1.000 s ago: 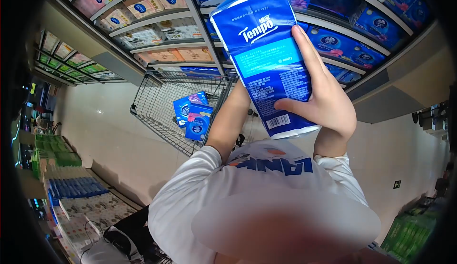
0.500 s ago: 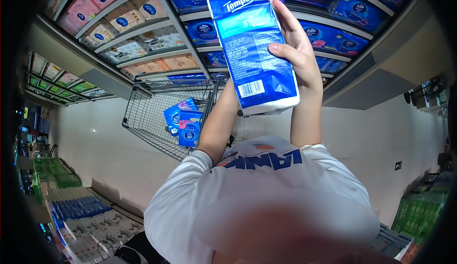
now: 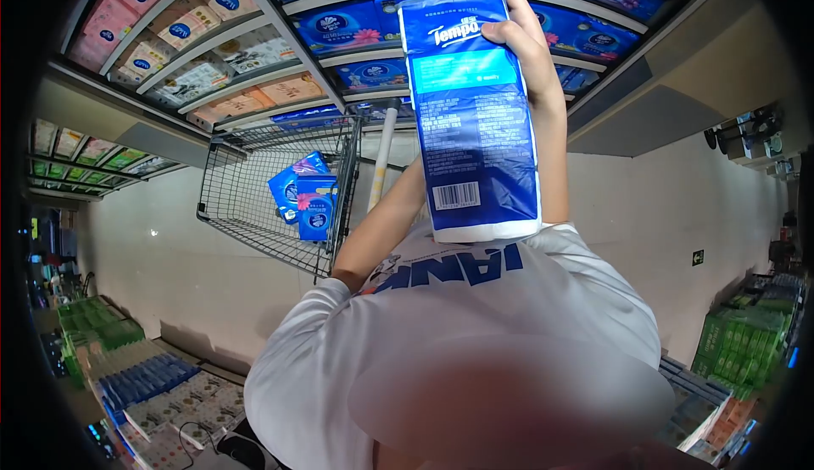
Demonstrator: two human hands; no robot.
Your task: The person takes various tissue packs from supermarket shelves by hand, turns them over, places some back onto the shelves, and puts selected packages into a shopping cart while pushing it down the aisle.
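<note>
The Tempo tissue pack (image 3: 473,122) has risen higher toward the shelves (image 3: 339,54) since a moment ago. The right hand (image 3: 519,37) grips its top edge, fingers curled over; the left hand is hidden behind it, so I cannot tell its grip.

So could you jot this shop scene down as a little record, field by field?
Place: shop aisle with shelves of tissue packs
Held item: blue Tempo tissue pack, upright, barcode near its lower end
Right hand: grips the pack's upper end, fingers over the top edge
Left hand: hidden behind the pack; only the forearm shows
Trolley: wire shopping cart at the left, in front of the shelves
In the cart: blue tissue packs with a flower print
Clothing: white shirt with blue lettering
</note>
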